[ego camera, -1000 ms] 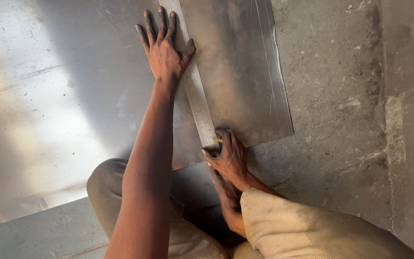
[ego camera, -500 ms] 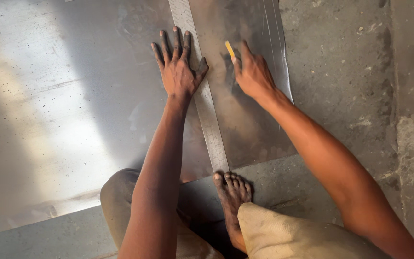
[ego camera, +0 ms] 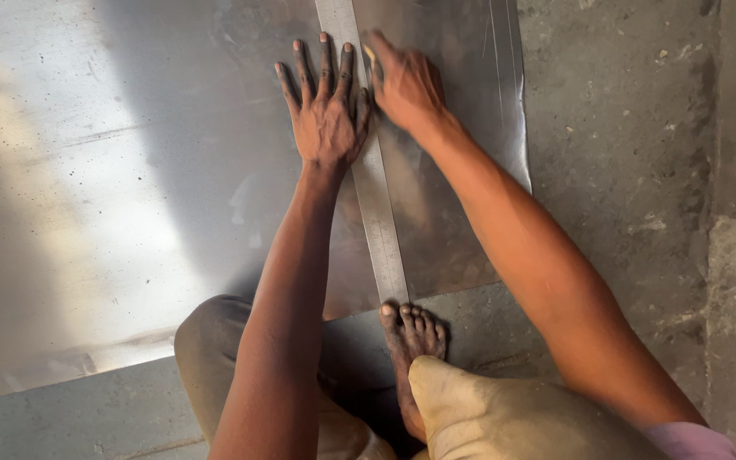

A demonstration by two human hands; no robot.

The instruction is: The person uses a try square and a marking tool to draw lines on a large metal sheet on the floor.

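Under the flat left hand (ego camera: 327, 115) lies a long, narrow grey metal straightedge (ego camera: 374, 192), set lengthwise on a broad, shiny sheet of thin grey metal (ego camera: 112, 187). That hand is spread wide, fingers splayed; its palm and fingers press on the sheet, with the thumb side against the strip's left edge. Just to the right, the right hand (ego camera: 406, 83) is closed round a small yellowish marking tool (ego camera: 370, 54), whose tip meets the sheet at the strip's right edge near its far end. Faint straight lines show further right on the sheet; whether a line along the strip is drawn cannot be told. Near the strip's near end, a bare foot (ego camera: 411, 341) rests on the rough grey concrete floor (ego camera: 641, 170). No containers are in view.
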